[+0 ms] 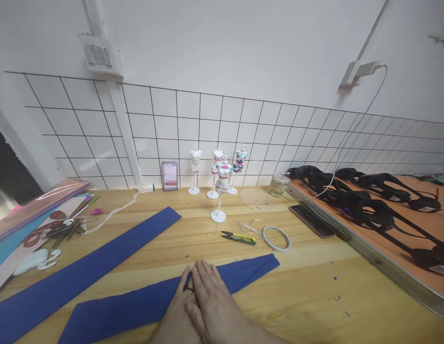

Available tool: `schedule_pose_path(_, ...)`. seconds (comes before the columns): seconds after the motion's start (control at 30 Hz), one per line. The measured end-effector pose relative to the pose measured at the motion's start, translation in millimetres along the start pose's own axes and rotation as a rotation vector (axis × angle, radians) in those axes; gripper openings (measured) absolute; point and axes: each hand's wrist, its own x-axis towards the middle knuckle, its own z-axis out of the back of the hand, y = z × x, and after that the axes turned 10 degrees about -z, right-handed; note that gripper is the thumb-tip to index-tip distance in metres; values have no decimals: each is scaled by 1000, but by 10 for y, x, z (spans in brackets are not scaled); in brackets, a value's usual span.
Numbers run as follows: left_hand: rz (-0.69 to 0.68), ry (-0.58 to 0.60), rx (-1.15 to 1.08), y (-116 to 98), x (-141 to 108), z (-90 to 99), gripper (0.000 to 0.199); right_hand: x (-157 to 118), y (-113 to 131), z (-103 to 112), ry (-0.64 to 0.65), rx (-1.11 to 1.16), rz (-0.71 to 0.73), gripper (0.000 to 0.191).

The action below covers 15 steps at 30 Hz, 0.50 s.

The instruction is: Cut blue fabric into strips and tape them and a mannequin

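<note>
A strip of blue fabric [117, 308] lies across the front of the wooden table, under both my hands. My left hand [180, 308] rests on it with fingers stretched forward. Partly covering the left, my right hand [214, 298] also lies flat, its fingers straight and close together. Neither grips anything. A second, longer blue strip [89, 260] stretches diagonally to the left. Beyond my fingertips are yellow-and-green thread snips [239, 238] and a roll of white tape [276, 238]. A small dress form [222, 186] stands upright farther back.
Several other small dress forms [195, 162] stand near the wall grid. A glass jar [279, 185] and a dark phone [311, 220] are at right, beside black strapped devices [368, 210] on an orange surface. Colourful sheets [17, 239] and a white earphone case [31, 262] lie left.
</note>
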Motion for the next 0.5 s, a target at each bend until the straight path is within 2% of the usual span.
schedule_pose_path(0.13, -10, 73, -30, 8, 52, 157, 65, -96, -174, -56, -30, -47, -150, 77)
schedule_pose_path(0.23, -18, 127, -65, 36, 61, 254, 71, -225, -343, -28, -44, -125, -196, 82)
schedule_pose_path(0.5, -11, 71, -37, 27, 48, 255, 54, -479, -573, 53, -79, -335, -311, 84)
